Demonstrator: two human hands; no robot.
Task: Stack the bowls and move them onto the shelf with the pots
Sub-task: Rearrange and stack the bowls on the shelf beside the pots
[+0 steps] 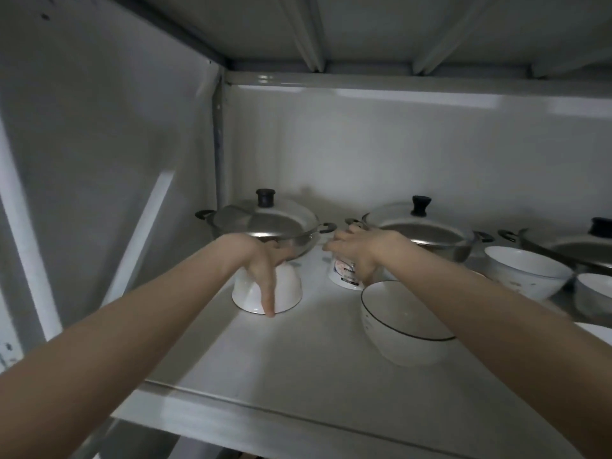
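While pots [265, 226] crowd behind, hands grip bowls [268, 289]

Shelf [298, 369]: painted metal look, smooth, pale grey, dull sheen. Pots [265, 233]: polished steel bodies, mirror-glossy; lids [414, 223] look like glass with a steel rim, knobs [265, 197] matt black plastic. Bowls [397, 326]: glazed white ceramic, glossy, one with a thin dark rim line. Small cup [342, 274]: white, glossy, printed label. Upturned bowl [284, 289]: same smooth white glaze.
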